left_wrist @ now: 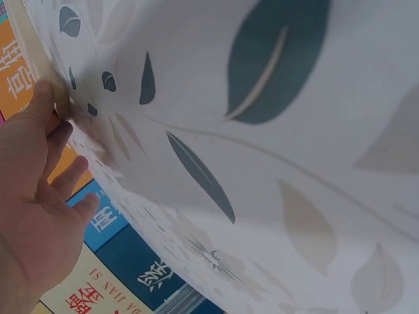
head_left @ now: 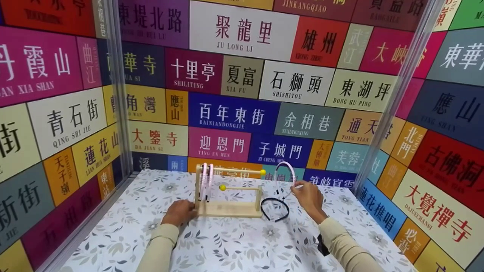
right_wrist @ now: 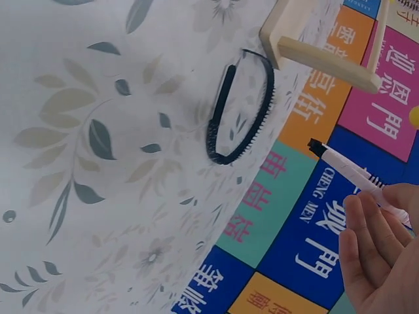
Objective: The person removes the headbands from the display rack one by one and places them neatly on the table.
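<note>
A light wooden stand [head_left: 230,209] with two horizontal bars sits on the table. Yellow balls cap the bars, one on the upper [head_left: 263,172] and one on the lower [head_left: 223,187]. Two pale pink headbands [head_left: 205,181] hang at the left end of the upper bar. At that side, my left hand [head_left: 179,212] grips the stand's end between thumb and finger. My right hand [head_left: 311,197] pinches another pink headband [head_left: 292,173], held up to the right of the stand; its dark tip shows in the right wrist view. Below it, a black headband [right_wrist: 267,98] lies on the table.
A white cloth with leaf patterns covers the table [head_left: 227,245]. Panels with coloured signs [head_left: 234,113] rise behind it and at both sides. Clear upright strips [head_left: 119,90] stand at the two back corners.
</note>
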Demonstrator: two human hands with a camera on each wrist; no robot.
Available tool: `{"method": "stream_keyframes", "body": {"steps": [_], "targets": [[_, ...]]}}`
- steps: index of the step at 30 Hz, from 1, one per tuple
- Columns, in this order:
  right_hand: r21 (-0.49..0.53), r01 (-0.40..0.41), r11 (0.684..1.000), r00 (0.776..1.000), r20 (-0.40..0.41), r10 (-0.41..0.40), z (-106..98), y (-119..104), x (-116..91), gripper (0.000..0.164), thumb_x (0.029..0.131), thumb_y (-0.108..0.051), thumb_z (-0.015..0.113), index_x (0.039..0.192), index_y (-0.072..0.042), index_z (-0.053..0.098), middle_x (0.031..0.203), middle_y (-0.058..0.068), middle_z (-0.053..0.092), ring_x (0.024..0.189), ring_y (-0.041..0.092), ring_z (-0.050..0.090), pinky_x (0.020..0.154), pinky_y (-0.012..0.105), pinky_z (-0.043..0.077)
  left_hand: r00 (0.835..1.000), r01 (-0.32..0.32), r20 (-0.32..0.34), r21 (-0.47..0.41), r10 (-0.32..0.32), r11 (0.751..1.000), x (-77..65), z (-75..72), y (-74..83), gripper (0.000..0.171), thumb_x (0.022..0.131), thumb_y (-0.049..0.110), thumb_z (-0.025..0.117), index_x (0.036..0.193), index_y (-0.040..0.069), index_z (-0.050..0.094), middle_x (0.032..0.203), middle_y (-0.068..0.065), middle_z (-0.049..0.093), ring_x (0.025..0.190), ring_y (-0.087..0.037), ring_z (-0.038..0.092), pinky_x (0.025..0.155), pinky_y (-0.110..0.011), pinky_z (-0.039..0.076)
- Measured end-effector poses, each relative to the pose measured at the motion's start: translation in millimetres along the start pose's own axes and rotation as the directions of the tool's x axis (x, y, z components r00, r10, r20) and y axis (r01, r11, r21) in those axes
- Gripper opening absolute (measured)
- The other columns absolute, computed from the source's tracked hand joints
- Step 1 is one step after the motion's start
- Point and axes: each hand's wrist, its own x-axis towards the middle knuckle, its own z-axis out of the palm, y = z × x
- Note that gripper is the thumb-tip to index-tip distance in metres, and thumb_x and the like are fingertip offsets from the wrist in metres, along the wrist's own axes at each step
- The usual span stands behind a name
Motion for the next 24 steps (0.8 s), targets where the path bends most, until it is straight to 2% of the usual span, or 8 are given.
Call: {"method": "stream_keyframes", "body": {"steps": [2, 6, 16, 24], "targets": [[-0.004, -0.017, 1.0, 1.0, 0.003, 0.017, -1, 5, -2, 0.023, 0.093, -0.028, 0.076, 0.106, -0.01, 0.081, 0.085, 0.009, 0.078, 0.062, 0.02, 0.068, 0.044, 0.032, 0.04, 1.0, -0.011, -0.008, 0.015, 0.012, 1.0, -0.2, 0.3, -0.3, 0.02, 0.093, 0.016, 0.075, 0.11, 0.005, 0.078, 0.099, -0.009, 0.075, 0.083, -0.023, 0.064, 0.08, -0.046, 0.055], [-0.009, -0.045, 0.999, 0.999, 0.004, 0.045, -3, 14, -7, 0.022, 0.093, -0.026, 0.076, 0.105, -0.008, 0.08, 0.088, 0.01, 0.078, 0.07, 0.023, 0.071, 0.048, 0.034, 0.045, 1.0, 0.006, 0.011, 0.014, -0.006, 1.0, 1.2, 0.8, -0.3, 0.021, 0.093, 0.016, 0.075, 0.111, 0.005, 0.078, 0.099, -0.009, 0.075, 0.082, -0.022, 0.063, 0.08, -0.046, 0.055], [-0.023, -0.084, 0.996, 0.996, 0.014, 0.084, -6, 46, -20, 0.024, 0.092, -0.025, 0.075, 0.105, -0.006, 0.08, 0.074, 0.004, 0.075, 0.059, 0.02, 0.067, 0.048, 0.036, 0.046, 0.998, 0.038, 0.046, 0.009, -0.038, 0.999, 2.2, -2.8, 2.0, 0.02, 0.094, 0.018, 0.075, 0.11, 0.008, 0.078, 0.097, -0.006, 0.074, 0.083, -0.021, 0.063, 0.083, -0.046, 0.054], [-0.017, -0.143, 0.99, 0.988, 0.061, 0.143, -6, 72, -34, 0.028, 0.093, -0.022, 0.072, 0.11, -0.001, 0.078, 0.069, 0.003, 0.073, 0.055, 0.019, 0.063, 0.047, 0.035, 0.044, 0.999, 0.023, 0.042, -0.002, -0.023, 1.0, 0.2, -4.2, 2.0, 0.015, 0.093, 0.018, 0.075, 0.104, 0.009, 0.078, 0.09, -0.004, 0.072, 0.077, -0.02, 0.06, 0.077, -0.045, 0.054]]}}
